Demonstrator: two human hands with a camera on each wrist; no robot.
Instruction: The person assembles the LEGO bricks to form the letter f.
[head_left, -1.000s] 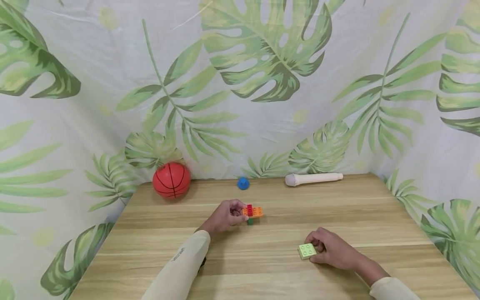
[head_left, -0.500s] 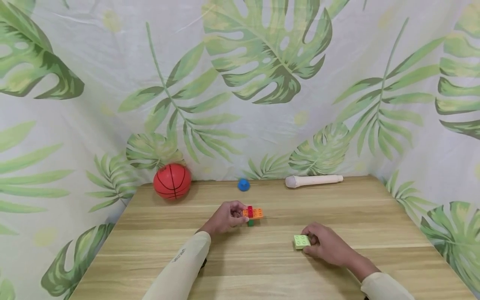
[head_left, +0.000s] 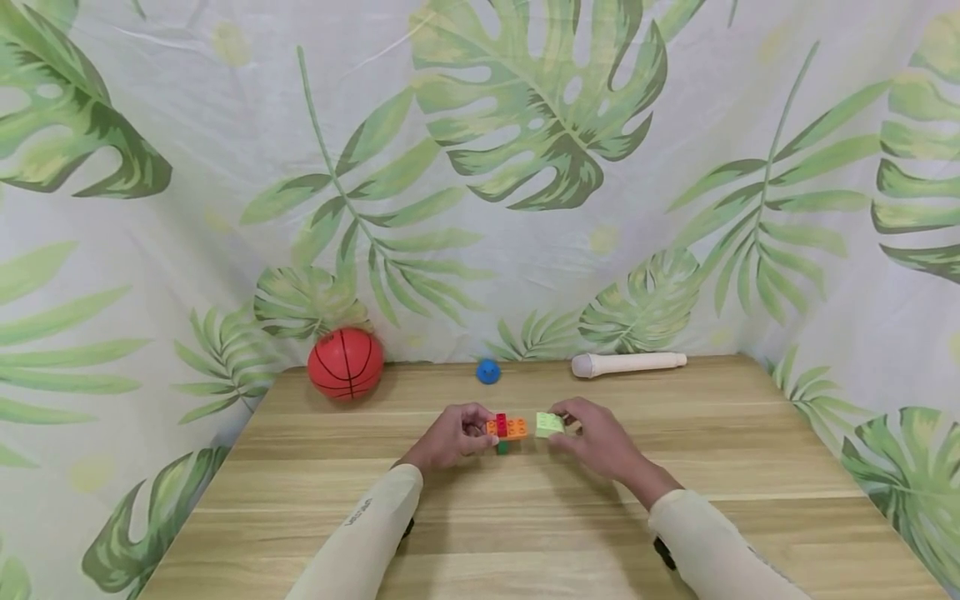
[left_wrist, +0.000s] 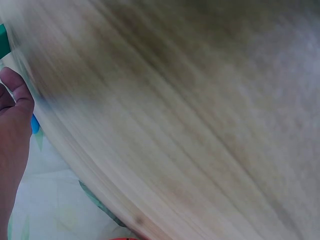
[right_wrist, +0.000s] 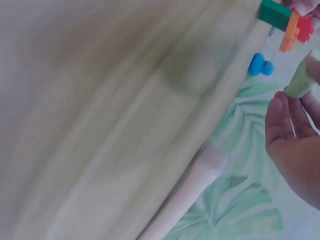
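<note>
Mid-table in the head view, my left hand (head_left: 452, 435) pinches the left end of a small stack of toy building blocks. The stack has an orange block (head_left: 517, 428), a red block (head_left: 502, 424) across its top and a green block (head_left: 502, 447) underneath. Just to the right, my right hand (head_left: 596, 435) pinches a light green building block (head_left: 548, 424) with studs upward, a narrow gap from the orange end. The right wrist view shows the light green block (right_wrist: 300, 82) between thumb and fingers, near the green block (right_wrist: 275, 13). The left wrist view catches only a corner of the green block (left_wrist: 4, 41).
Along the back edge of the wooden table (head_left: 480, 533) stand a red toy basketball (head_left: 346, 364) at left, a small blue toy (head_left: 488, 372) in the middle and a white toy microphone (head_left: 630, 364) at right. A leaf-print cloth (head_left: 525, 250) hangs behind.
My right hand has carried the light green block leftward and away from me, up beside the orange block. The left hand and its stack stay almost still.
</note>
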